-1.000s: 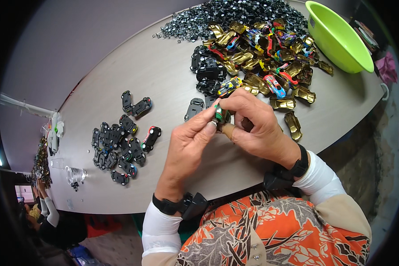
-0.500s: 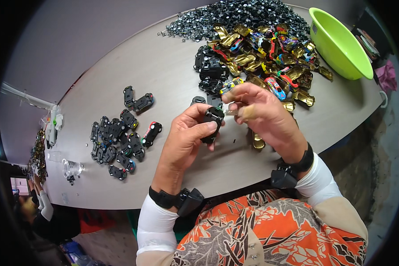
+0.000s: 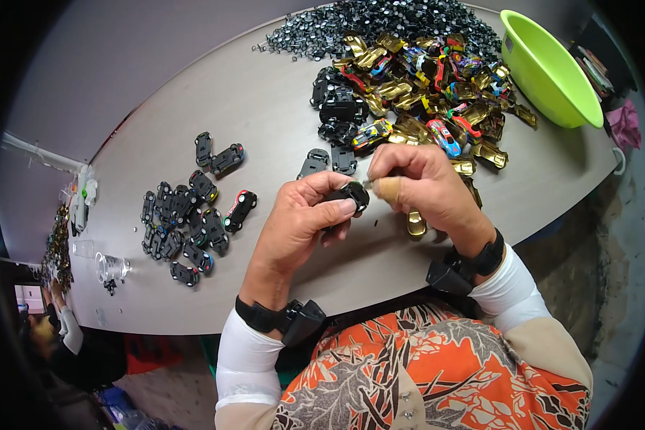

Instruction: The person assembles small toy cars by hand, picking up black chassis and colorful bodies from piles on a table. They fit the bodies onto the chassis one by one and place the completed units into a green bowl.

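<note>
Over the near part of the table, my left hand (image 3: 304,218) grips a black toy car (image 3: 355,195) between thumb and fingers, its underside facing up. My right hand (image 3: 426,188) is closed in a pinch right at the car's far end; whatever sits between its fingertips is too small and covered to make out. Just beyond my hands lie black toy car undersides (image 3: 343,160). To their right, a yellow toy car (image 3: 372,133) rests at the edge of a heap of gold and coloured toy car bodies (image 3: 411,129).
Small wheel axles (image 3: 380,29) form a wide pile at the back. A lime-green basin (image 3: 552,72) leans at the right. Black toy cars (image 3: 181,204) cluster on the left, near a clear plastic cup (image 3: 111,268). Another person (image 3: 68,337) sits at the far left.
My right hand has closed its fingers and come up against the car's end. My left hand has tilted the car slightly. The view has shifted a little.
</note>
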### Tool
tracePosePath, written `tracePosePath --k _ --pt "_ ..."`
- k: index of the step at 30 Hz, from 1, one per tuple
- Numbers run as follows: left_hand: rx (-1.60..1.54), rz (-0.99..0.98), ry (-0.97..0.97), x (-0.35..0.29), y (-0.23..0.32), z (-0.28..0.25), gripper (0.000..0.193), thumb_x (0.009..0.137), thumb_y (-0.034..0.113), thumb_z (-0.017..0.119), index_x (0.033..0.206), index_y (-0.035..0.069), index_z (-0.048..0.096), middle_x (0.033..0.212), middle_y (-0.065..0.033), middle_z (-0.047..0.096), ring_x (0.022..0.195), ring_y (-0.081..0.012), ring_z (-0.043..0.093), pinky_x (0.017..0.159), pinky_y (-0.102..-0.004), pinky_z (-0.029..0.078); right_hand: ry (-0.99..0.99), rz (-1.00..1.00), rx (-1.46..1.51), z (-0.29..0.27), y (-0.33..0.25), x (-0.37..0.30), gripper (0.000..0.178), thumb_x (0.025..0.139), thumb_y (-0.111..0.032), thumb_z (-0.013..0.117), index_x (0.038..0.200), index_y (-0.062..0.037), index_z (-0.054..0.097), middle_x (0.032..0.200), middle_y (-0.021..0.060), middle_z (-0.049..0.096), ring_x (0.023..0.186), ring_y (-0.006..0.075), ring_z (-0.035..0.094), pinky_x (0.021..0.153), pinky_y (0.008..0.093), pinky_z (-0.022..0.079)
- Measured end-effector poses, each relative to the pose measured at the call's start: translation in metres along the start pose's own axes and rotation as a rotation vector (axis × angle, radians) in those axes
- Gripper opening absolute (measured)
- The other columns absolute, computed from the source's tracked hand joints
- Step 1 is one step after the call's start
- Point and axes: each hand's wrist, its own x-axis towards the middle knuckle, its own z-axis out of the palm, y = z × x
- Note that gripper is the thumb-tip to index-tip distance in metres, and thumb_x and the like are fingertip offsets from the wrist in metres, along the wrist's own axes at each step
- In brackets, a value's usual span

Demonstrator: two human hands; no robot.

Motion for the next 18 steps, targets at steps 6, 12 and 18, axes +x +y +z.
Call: tracePosePath --k 6,12,18 --pt "0.067 -0.064 -0.023 -0.003 0.005 0.001 0.021 0.08 0.011 0.066 0.097 0.0 0.061 0.071 -0.0001 0.06 0.052 -0.0053 0.053 0.042 -0.016 0.036 -0.107 0.054 -0.069 -0.003 -0.002 -0.002 0.007 0.078 -0.011 0.064 0.079 -0.0047 0.061 0.063 -0.0041 0.054 0.05 0.0019 0.047 0.044 0.0168 0.036" --pt "0.166 -0.047 -0.031 -0.004 0.004 0.002 0.02 0.08 0.011 0.064 0.097 0.001 0.062 0.068 0.0024 0.057 0.052 -0.0027 0.049 0.045 -0.016 0.037 -0.13 0.165 -0.076 -0.004 -0.008 -0.003 0.007 0.077 -0.011 0.064 0.078 -0.0042 0.06 0.063 -0.0031 0.054 0.048 0.0033 0.047 0.043 0.0182 0.034" --pt "0.307 -0.019 0.064 -0.004 -0.004 0.011 0.015 0.081 0.008 0.061 0.094 0.001 0.063 0.068 0.0033 0.056 0.052 -0.0021 0.048 0.046 -0.017 0.038 -0.065 0.125 -0.369 0.003 0.005 0.001 0.002 0.076 -0.003 0.059 0.077 -0.0019 0.059 0.065 -0.0025 0.052 0.057 0.0034 0.045 0.05 0.019 0.035"
